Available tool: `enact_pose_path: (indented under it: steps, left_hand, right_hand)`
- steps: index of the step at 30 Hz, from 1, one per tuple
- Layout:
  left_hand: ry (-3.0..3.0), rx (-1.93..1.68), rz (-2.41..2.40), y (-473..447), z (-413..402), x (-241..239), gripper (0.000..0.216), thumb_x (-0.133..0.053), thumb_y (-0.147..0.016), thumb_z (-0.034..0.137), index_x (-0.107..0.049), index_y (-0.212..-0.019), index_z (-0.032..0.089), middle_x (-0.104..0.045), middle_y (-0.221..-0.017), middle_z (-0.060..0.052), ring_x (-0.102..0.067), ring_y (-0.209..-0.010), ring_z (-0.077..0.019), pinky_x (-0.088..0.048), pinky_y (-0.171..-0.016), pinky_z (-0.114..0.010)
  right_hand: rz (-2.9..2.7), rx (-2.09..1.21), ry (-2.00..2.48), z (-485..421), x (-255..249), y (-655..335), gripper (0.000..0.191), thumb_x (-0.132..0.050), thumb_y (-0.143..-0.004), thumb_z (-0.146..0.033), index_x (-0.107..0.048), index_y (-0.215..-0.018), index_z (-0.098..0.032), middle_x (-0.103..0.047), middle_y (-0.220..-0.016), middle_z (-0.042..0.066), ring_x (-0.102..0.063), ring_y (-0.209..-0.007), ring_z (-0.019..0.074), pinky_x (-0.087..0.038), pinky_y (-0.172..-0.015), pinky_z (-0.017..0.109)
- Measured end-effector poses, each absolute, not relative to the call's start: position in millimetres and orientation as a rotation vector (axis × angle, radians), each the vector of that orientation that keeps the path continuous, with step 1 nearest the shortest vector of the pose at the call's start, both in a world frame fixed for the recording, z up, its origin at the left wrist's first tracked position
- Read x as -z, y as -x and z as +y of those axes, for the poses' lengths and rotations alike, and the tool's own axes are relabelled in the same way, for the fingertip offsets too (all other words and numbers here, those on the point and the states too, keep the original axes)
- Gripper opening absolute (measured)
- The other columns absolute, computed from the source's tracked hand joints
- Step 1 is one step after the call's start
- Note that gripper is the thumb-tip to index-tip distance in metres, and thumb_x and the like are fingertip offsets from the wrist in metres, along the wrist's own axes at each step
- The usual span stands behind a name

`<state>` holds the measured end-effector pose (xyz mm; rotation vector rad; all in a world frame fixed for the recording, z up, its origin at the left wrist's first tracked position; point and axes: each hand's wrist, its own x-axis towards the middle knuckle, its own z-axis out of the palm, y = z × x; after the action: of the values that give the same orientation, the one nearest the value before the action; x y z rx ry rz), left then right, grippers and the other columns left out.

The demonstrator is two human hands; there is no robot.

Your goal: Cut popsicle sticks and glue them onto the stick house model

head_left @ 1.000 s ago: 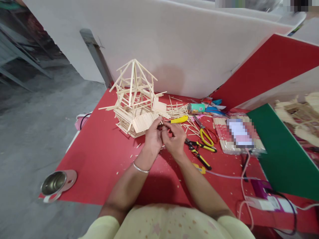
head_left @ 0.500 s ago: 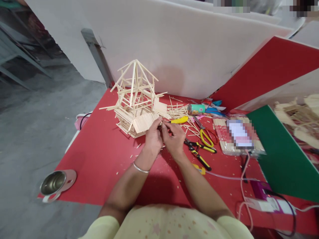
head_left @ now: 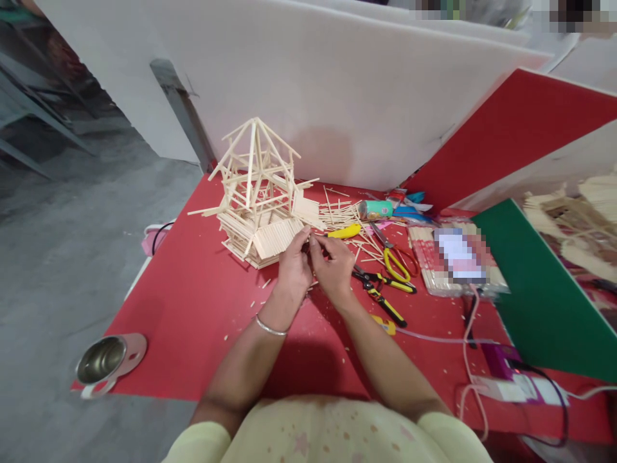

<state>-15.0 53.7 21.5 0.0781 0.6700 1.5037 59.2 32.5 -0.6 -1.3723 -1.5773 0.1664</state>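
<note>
A pagoda-like model of thin wooden sticks (head_left: pixel 258 186) stands on the red tabletop (head_left: pixel 193 321). Its near slanted panel of sticks side by side (head_left: pixel 277 238) lies right by my fingers. My left hand (head_left: pixel 294 263), below a silver bangle, is closed at the panel's right edge, fingertips pinched. Against it, my right hand (head_left: pixel 332 260) is closed too, thumb and forefinger meeting the left fingertips. Whatever the two pinch is too small and hidden to make out. A yellow-handled tool (head_left: pixel 344 231) lies just beyond my right hand.
Loose sticks (head_left: pixel 337 209), scissors (head_left: pixel 398 263), black-and-yellow pliers (head_left: pixel 385 296) and a green-labelled bottle (head_left: pixel 376 209) lie rightward. A phone (head_left: pixel 460 255) rests on packaged sticks (head_left: pixel 424 260). Cables and a power strip (head_left: pixel 515 389) lie front right. A mug (head_left: pixel 110 360) stands front left; a white partition (head_left: pixel 337 83) rises behind.
The whole view has shifted slightly, so everything sits a little farther left. Both hands keep the same pinched pose beside the panel.
</note>
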Motion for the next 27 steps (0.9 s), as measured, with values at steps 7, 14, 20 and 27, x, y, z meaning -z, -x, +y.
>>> enact_pose_path:
  steps: [7, 14, 20, 27]
  left_hand:
    - [-0.33, -1.319, 0.697, 16.1, 10.8, -6.5, 0.023, -0.086, -0.071, 0.03, -0.07, -0.086, 0.022, -0.071, -0.088, -0.002, -0.065, -0.079, -0.0132, -0.054, -0.072, -0.024]
    - [-0.415, -1.147, 0.818, -2.6, -20.9, 9.7, 0.028, -0.09, -0.064, 0.03, -0.067, -0.077, 0.019, -0.066, -0.071, 0.003, -0.061, -0.061, -0.0073, -0.049, -0.061, -0.018]
    - [-0.559, -1.199, 0.888, -4.0, -25.6, 9.9, 0.033, -0.086, -0.071, 0.037, -0.06, -0.079, 0.018, -0.063, -0.064, 0.004, -0.052, -0.046, -0.0055, -0.037, -0.042, -0.016]
    - [-0.637, -1.209, 0.953, 2.3, -32.2, 15.9, 0.037, -0.088, -0.067, 0.034, -0.065, -0.09, 0.016, -0.064, -0.062, 0.003, -0.058, -0.053, -0.0085, -0.044, -0.047, -0.018]
  right_hand:
    - [-1.513, -0.156, 1.378, 1.8, -5.5, -73.9, 0.019, -0.055, -0.097, -0.031, -0.073, -0.097, -0.023, -0.073, -0.086, 0.004, -0.064, -0.078, 0.0165, -0.051, -0.078, 0.031]
    - [-1.602, -0.169, 1.492, -54.4, 10.2, -110.1, 0.019, -0.054, -0.097, -0.03, -0.072, -0.095, -0.023, -0.073, -0.085, 0.003, -0.063, -0.079, 0.0163, -0.048, -0.078, 0.03]
    - [-1.761, -0.185, 1.82, -74.1, 0.5, -188.9, 0.031, -0.048, -0.1, -0.04, -0.075, -0.097, -0.023, -0.076, -0.094, 0.005, -0.067, -0.088, 0.0168, -0.044, -0.077, 0.026]
    - [-1.773, -0.37, 2.422, -119.7, -9.4, -250.3, 0.046, -0.048, -0.093, -0.062, -0.071, -0.081, -0.025, -0.073, -0.078, 0.005, -0.068, -0.075, 0.0216, -0.031, -0.059, 0.028]
